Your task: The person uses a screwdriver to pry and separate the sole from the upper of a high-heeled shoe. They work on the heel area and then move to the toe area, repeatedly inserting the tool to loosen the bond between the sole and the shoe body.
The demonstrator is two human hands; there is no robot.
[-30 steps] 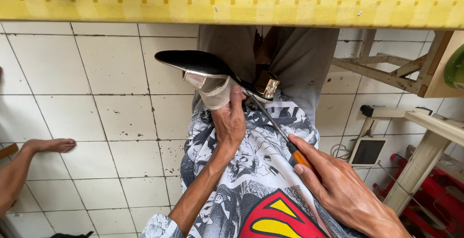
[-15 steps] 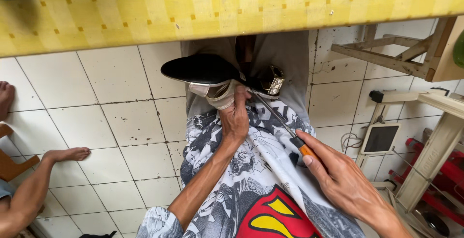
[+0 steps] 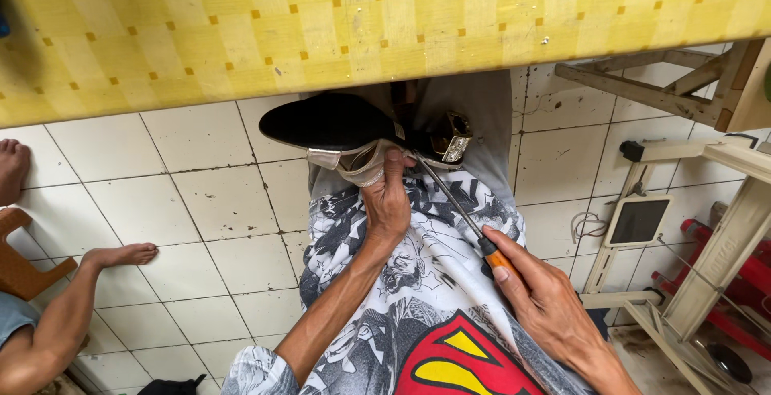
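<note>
Shoe [image 3: 337,122] comes first: we are seeing one black shoe, sole up and pointed toe to the left, sitting over the person's lap just below the edge of the yellow checked bench [image 3: 385,26]. One pale strap [image 3: 353,162] is hanging under it, and one shiny metal buckle [image 3: 451,140] is showing at its heel end. The left hand [image 3: 388,198] is curling closed around the strap and the underside of the shoe, fingers pressed together against it. One screwdriver [image 3: 458,206] with a thin metal shaft and an orange handle is slanting from the shoe's heel area down to the right; whether its tip is touching the shoe or the buckle we cannot tell. The right hand [image 3: 546,307] is closing on the orange handle, pinching it between thumb and fingers.

Both forearms are crossing one printed shirt [image 3: 418,283], grey and white with a red and yellow emblem low in the middle. Around the lap we are counting white floor tiles [image 3: 185,202] on every side. At the left, another person's two bare feet are resting on the tiles, one [image 3: 120,257] nearer the lap, one [image 3: 12,168] at the frame's edge, beside a brown wooden piece [image 3: 24,262]. At the right, one pale wooden frame [image 3: 707,234] is standing well apart from the hands, with a small dark screen [image 3: 638,220] leaning by it.
</note>
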